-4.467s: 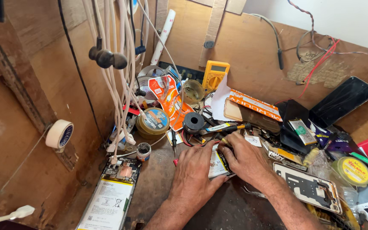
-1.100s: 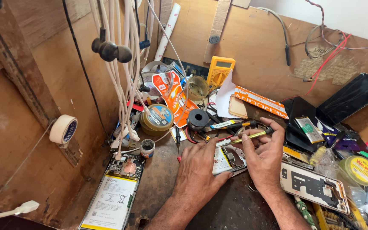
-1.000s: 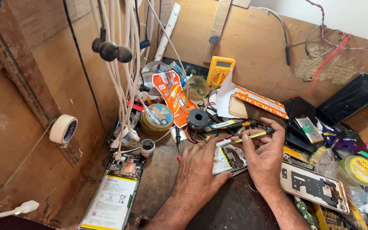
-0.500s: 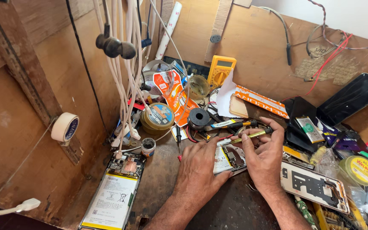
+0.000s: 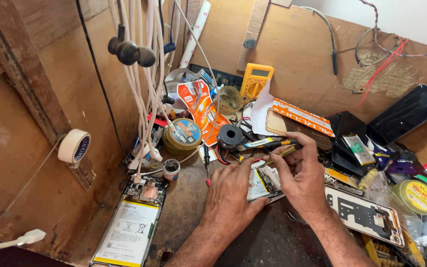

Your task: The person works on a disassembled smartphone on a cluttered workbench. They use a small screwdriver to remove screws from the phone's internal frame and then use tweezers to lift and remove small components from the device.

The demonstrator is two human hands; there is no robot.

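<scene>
Phone lies under flat left hand; right hand pinches tweezers over it.

Cluttered wooden table with surrounding repair items.
A yellow multimeter leans against the back board; white cables hang at left; a roll of white tape sits on the side wall; an opened phone with white battery lies below.

A phone-repair workshop: a yellow multimeter, opened phone, tape rolls and cables crowd the wooden bench.
</scene>
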